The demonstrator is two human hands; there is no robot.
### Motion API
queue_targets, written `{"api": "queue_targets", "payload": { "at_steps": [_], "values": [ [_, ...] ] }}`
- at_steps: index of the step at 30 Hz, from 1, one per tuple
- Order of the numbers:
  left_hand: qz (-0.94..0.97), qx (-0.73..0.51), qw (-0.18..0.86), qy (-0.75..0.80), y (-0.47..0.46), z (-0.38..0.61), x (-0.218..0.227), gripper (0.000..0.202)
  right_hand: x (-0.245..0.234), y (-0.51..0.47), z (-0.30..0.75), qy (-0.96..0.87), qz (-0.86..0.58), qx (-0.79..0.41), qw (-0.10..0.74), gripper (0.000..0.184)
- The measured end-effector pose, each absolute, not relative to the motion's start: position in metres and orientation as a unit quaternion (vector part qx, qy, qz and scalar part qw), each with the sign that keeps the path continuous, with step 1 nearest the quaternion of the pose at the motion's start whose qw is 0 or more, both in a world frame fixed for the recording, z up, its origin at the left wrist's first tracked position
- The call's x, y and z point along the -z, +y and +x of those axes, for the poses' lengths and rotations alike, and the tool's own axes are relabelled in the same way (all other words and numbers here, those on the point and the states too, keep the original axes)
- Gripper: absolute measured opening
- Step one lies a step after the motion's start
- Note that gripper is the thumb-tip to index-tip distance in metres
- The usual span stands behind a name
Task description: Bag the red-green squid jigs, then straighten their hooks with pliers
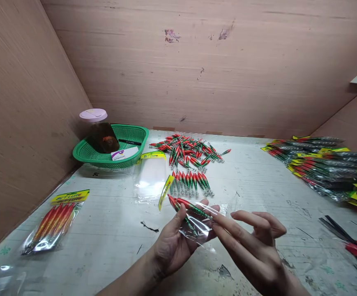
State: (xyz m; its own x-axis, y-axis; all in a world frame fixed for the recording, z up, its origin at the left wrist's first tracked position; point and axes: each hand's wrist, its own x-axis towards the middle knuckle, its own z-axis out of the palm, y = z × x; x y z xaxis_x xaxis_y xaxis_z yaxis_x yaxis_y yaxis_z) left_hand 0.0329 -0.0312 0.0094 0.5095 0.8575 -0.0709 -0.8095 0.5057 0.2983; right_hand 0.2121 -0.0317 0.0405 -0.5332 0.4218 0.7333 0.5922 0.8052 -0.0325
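Left hand [173, 242] pinches a clear bag [196, 224] with lures [188, 206] inside; right hand [252, 246] steadies the bag's edge with loose, spread fingers, above the tabletop [110, 230].

The left hand [173, 242] pinches a clear plastic bag [196, 224] with a yellow header card, red-and-green fishing lures [188, 207] lying partly inside it. The right hand [254, 246] touches the bag's open end with its fingers spread. Just beyond on the desk [110, 230] lie a row of lures [192, 181], an empty bag [150, 174] and a loose pile of lures [189, 150]. A green basket [112, 148] sits at the far left, a filled orange-lure packet [56, 220] near left, packed bags [326, 166] right, red-handled scissors [352, 246] beside them.
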Motion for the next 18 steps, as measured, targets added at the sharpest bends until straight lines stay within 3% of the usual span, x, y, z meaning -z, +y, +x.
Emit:
{"api": "queue_targets", "payload": {
  "at_steps": [7,18],
  "values": [
    [0.100,-0.540,0.823,0.143,-0.034,0.035,-0.013,0.047,-0.039,-0.029,0.210,-0.838,-0.323,0.089,0.431,0.013],
    [0.100,-0.540,0.826,0.123,-0.032,0.032,-0.012,0.044,-0.049,-0.027,0.193,-0.861,-0.314,0.085,0.391,0.019]
  ]
}}
